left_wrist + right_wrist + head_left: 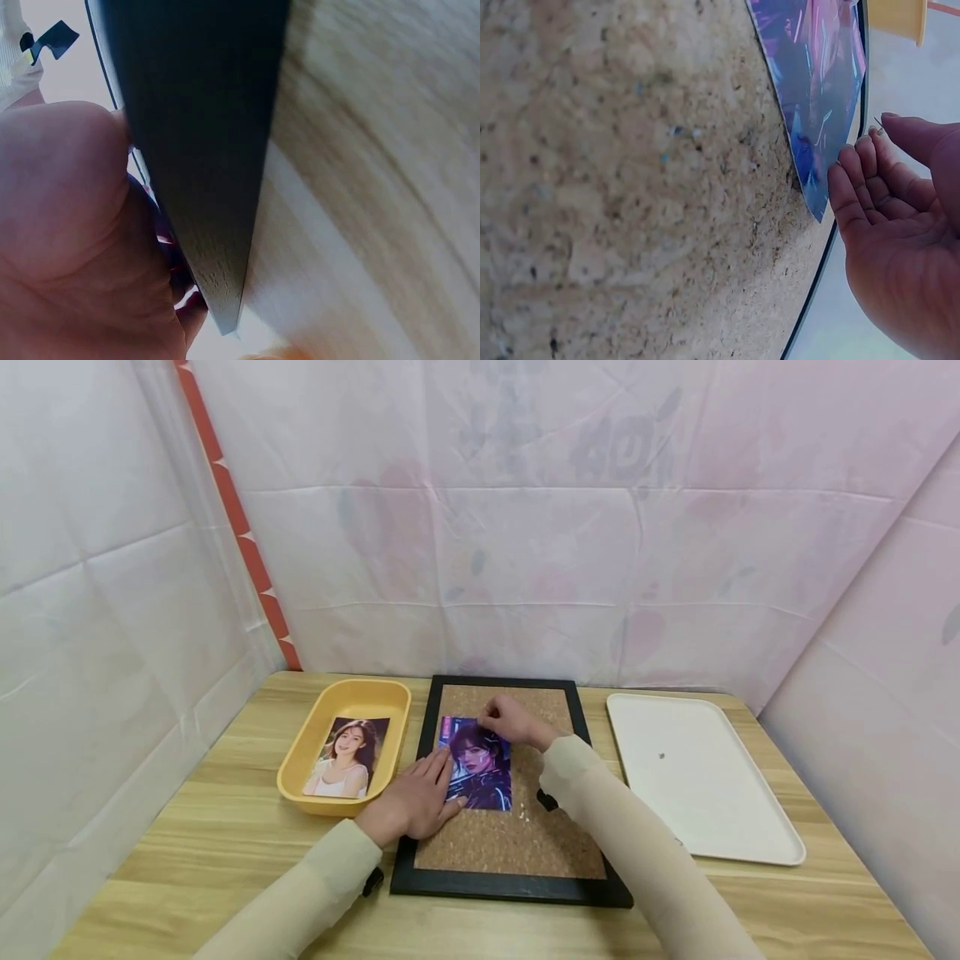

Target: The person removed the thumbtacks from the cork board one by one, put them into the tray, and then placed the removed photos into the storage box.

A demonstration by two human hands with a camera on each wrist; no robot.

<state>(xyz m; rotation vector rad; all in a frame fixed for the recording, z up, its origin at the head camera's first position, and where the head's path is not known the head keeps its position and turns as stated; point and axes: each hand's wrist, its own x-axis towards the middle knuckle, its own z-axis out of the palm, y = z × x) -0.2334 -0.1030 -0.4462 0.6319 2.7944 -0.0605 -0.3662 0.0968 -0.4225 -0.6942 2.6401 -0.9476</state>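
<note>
A purple-blue picture card (480, 768) of a figure lies on the cork board (517, 847), which has a black frame (510, 887). My left hand (415, 797) rests with its fingers extended on the card's left edge, holding it flat against the board. In the right wrist view a thin metal pin (878, 124) shows between thumb and fingertip of my right hand (900, 187); its head is hidden. That hand (513, 721) is over the card's upper edge, other fingers curled close to the card (817, 105).
Left of the board stands a yellow tray (296, 777) with a portrait photo (347, 760) in it. On the right lies a white tray (712, 793) bearing a tiny dark item (662, 756). A white patterned cloth (525, 552) hangs behind the wooden table (195, 852).
</note>
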